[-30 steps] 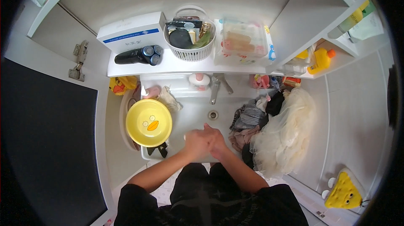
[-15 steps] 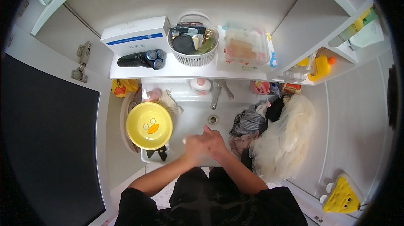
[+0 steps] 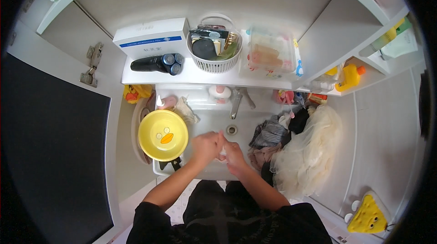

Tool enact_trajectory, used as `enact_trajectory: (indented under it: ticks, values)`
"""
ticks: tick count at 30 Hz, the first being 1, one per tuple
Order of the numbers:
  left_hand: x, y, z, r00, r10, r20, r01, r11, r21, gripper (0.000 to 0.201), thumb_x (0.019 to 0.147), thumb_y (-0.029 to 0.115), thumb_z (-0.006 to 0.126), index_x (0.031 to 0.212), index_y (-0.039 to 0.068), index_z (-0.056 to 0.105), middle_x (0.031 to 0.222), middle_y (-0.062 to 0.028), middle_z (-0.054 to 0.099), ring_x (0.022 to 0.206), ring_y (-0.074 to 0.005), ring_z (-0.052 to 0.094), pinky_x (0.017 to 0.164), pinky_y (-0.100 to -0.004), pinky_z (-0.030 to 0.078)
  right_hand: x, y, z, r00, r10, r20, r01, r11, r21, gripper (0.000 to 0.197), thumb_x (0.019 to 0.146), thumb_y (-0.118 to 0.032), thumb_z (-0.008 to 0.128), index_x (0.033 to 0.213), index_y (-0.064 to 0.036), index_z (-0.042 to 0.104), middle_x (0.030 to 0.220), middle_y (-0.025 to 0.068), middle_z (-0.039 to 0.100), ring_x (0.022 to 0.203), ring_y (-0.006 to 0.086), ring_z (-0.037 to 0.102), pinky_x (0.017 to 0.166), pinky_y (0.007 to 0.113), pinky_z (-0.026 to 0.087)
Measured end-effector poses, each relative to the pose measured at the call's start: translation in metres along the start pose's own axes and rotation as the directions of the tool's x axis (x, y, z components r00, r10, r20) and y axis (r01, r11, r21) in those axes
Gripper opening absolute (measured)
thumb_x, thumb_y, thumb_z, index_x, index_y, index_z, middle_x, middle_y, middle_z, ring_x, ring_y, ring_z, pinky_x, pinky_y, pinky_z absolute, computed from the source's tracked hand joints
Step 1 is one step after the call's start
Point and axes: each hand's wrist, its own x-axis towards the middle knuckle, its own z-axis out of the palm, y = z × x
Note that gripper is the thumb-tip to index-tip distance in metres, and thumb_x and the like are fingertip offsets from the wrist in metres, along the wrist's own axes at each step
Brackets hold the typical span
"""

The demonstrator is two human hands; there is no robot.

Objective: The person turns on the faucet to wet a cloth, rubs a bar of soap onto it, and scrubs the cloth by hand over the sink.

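Observation:
Over the white sink [image 3: 205, 166], just on my side of the round drain [image 3: 231, 130], my hands are pressed together. My left hand [image 3: 205, 147] is closed and slightly blurred, its knuckles against the other hand. Curled and also closed, my right hand [image 3: 235, 157] meets it at the thumbs. A small pale pinkish patch [image 3: 221, 154] shows between them, mostly hidden by the fingers; I cannot tell what it is. Beyond the drain stands the metal faucet [image 3: 236, 104]. Nearest my left hand is a yellow basin [image 3: 163, 125] with a duck face, resting at the sink's left side.
Right of the sink lie a striped grey cloth [image 3: 270, 131] and a cream tulle garment [image 3: 314, 153]. Pump bottles [image 3: 220, 93] stand behind. A shelf above holds a shaver [image 3: 157, 64], a white basket [image 3: 214, 64] and a clear box [image 3: 271, 53]. An open cabinet door [image 3: 54, 144] stands left.
My left hand has moved up and a little left, and the pale patch between the hands has come into view. My hands stay together. The whole view has shifted slightly.

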Motion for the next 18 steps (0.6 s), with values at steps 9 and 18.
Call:
enact_trajectory:
  ticks: [9,18]
  values:
    - [-0.004,0.003,0.008,0.995,0.023,0.101,-0.032,0.996,0.089,0.018,0.073,0.012,0.065,0.058,0.009,0.057,0.055,-0.0093,0.056,0.047,-0.0283,0.056,0.046,-0.038,0.045,0.005,0.003,-0.007,0.996,-0.008,-0.093,0.015,0.997,0.081,0.036,0.099,-0.037,0.051,0.076,-0.0101,0.058,0.066,-0.0032,0.051,0.055,0.007,0.04,0.051,0.026,0.032]
    - [-0.012,0.005,0.016,0.985,-0.072,0.156,0.069,0.997,0.025,0.025,0.08,0.015,0.064,0.057,0.01,0.058,0.056,-0.0077,0.058,0.049,-0.0266,0.058,0.046,-0.0371,0.045,0.011,0.01,-0.024,1.0,-0.015,-0.009,0.016,0.992,0.122,0.032,0.1,-0.033,0.05,0.079,-0.0102,0.058,0.071,-0.0055,0.051,0.061,0.0051,0.044,0.055,0.026,0.036]
